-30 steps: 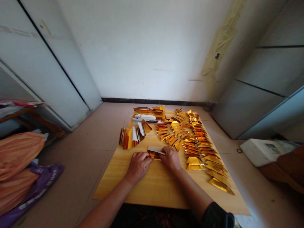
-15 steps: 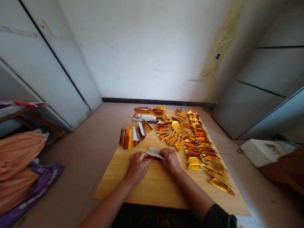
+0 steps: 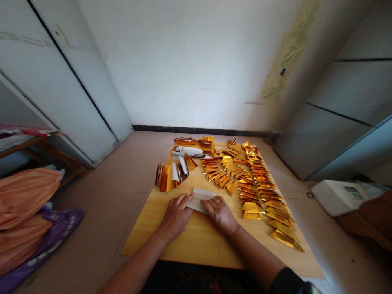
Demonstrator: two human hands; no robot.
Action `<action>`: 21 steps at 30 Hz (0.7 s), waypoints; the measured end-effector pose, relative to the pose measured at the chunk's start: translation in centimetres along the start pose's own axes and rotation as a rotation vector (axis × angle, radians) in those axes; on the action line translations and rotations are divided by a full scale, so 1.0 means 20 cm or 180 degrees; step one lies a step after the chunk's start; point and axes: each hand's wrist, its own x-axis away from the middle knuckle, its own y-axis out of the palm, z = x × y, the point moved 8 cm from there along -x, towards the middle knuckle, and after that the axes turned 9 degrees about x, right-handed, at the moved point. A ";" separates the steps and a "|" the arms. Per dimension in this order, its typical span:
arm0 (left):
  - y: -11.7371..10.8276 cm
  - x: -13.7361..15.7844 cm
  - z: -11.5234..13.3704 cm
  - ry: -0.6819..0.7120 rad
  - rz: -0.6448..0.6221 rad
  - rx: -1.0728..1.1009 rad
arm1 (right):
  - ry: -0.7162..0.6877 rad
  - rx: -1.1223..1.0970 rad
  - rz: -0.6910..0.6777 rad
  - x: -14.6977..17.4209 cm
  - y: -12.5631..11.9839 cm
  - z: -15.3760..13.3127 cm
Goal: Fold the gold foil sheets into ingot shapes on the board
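Head view: left hand (image 3: 176,216), right hand (image 3: 221,214) touch pale sheet (image 3: 197,201).
Grip of fingers (image 3: 211,205) unclear; gold papers (image 3: 251,207) lie right of sheet.

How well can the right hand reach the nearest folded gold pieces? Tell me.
Probably yes: the right hand is on the pale sheet, but only tabletop shows between that hand and the folded gold pieces.

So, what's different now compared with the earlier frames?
The sheet has been turned: its gold strip, facing the person earlier, is out of sight and the white side now shows. The right hand has come slightly nearer the person, fingers over the sheet. The left hand remains at its left end. The gold rows and loose stack stayed put.
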 end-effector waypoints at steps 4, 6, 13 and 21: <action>-0.01 0.00 0.00 0.0256 -0.0093 -0.0033 | -0.0102 -0.0033 -0.0024 0.02 0.00 -0.01; -0.02 0.01 0.01 0.0414 -0.0174 0.0065 | -0.0103 -0.0087 -0.0102 0.03 0.00 -0.01; -0.09 0.03 -0.01 0.0830 -0.0299 0.0490 | -0.0121 -0.0183 -0.0292 0.03 0.00 -0.03; -0.21 -0.03 0.08 0.0532 0.0329 0.0962 | -0.0092 -0.0081 -0.0441 0.02 0.02 -0.03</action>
